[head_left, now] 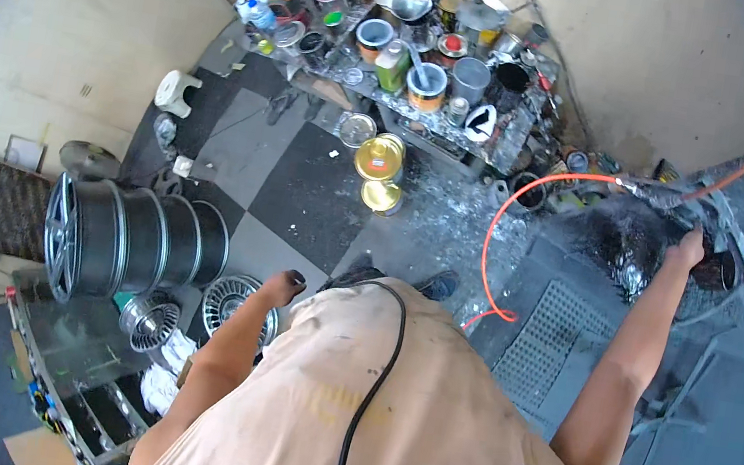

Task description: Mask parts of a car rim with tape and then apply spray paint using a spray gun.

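At the far left of the frame I see a row of shiny grey wheels lying on their sides, snug together. Near the top left of them there is a small white stool. A bit right and lower, a round silver wheel lies near the floor.

The left hand is just above that wheel in the picture, left of the middle. Its fingers curl in a little. Their tips look dark, and I can't tell if the hand has hold of anything.

In the upper middle, a messy table is full of cups, tins and bottles. Below it, gold tins sit on the floor. In the lower middle there is a pale, stained shirt with a black cord down it.

An orange hose bends up and goes right to a silver end. Right of its loop is a black, shiny heap.

The right hand reaches far out at the right side, past the heap. A dark round pot is right beside it, a little lower and to the right. I can't tell how far its fingers are bent, or whether they hold something.
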{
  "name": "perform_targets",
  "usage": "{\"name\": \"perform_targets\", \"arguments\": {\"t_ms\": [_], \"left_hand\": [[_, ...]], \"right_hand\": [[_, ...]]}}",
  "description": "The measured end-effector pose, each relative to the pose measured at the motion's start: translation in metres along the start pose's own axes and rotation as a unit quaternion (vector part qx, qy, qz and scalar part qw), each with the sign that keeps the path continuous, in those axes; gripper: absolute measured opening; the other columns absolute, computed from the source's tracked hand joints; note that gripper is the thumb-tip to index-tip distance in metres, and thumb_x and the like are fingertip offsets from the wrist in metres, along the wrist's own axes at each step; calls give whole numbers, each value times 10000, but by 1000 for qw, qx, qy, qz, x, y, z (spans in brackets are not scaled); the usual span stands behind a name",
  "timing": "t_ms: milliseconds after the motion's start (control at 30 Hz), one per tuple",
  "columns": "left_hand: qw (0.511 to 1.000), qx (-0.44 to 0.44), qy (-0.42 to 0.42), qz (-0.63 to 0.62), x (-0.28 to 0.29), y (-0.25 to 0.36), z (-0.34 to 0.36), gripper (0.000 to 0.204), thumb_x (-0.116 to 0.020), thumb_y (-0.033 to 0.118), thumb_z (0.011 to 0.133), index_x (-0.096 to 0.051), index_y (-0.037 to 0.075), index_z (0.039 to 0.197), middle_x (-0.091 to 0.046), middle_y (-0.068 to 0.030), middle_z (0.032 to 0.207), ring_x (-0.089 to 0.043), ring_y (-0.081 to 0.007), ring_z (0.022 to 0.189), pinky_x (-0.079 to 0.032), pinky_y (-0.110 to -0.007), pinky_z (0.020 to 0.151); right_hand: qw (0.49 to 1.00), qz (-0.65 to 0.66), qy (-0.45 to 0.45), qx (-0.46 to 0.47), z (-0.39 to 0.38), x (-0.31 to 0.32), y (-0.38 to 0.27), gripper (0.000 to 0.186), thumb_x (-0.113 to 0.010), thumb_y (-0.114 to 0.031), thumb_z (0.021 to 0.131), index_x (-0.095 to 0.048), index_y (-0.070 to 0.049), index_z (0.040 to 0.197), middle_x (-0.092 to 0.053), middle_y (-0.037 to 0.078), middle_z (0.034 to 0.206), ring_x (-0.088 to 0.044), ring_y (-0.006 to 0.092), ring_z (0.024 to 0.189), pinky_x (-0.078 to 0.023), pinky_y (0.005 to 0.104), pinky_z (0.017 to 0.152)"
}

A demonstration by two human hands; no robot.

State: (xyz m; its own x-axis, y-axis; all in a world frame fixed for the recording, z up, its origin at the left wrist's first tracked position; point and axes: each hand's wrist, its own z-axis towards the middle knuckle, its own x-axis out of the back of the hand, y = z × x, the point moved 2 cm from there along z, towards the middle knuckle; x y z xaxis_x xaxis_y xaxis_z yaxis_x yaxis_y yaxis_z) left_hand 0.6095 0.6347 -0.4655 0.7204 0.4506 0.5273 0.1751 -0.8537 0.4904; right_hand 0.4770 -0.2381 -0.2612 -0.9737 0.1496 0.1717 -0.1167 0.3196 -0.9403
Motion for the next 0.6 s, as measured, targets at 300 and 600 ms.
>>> {"name": "perform_targets", "arguments": {"t_ms": [300,600], "left_hand": [[994,-57,-25,87,-15,16,20,371,-647,339,885,-702,77,1142,-739,-121,989,-675,-291,849,-533,-391,761],[978,-117,-76,157,34,33,112,358,-671,290,849,-694,63,1124,-731,-94,963,-662,-264,835,-530,-399,757]], "right_hand": [[969,-221,103,29,155,8,49,684,-562,-564,884,-656,50,1169,-691,198,1156,-664,350,1008,-531,399,852],[977,-210,-2,-23,114,103,93,539,-569,-461,912,-660,15,1149,-693,156,1091,-645,293,906,-513,367,756]]}}
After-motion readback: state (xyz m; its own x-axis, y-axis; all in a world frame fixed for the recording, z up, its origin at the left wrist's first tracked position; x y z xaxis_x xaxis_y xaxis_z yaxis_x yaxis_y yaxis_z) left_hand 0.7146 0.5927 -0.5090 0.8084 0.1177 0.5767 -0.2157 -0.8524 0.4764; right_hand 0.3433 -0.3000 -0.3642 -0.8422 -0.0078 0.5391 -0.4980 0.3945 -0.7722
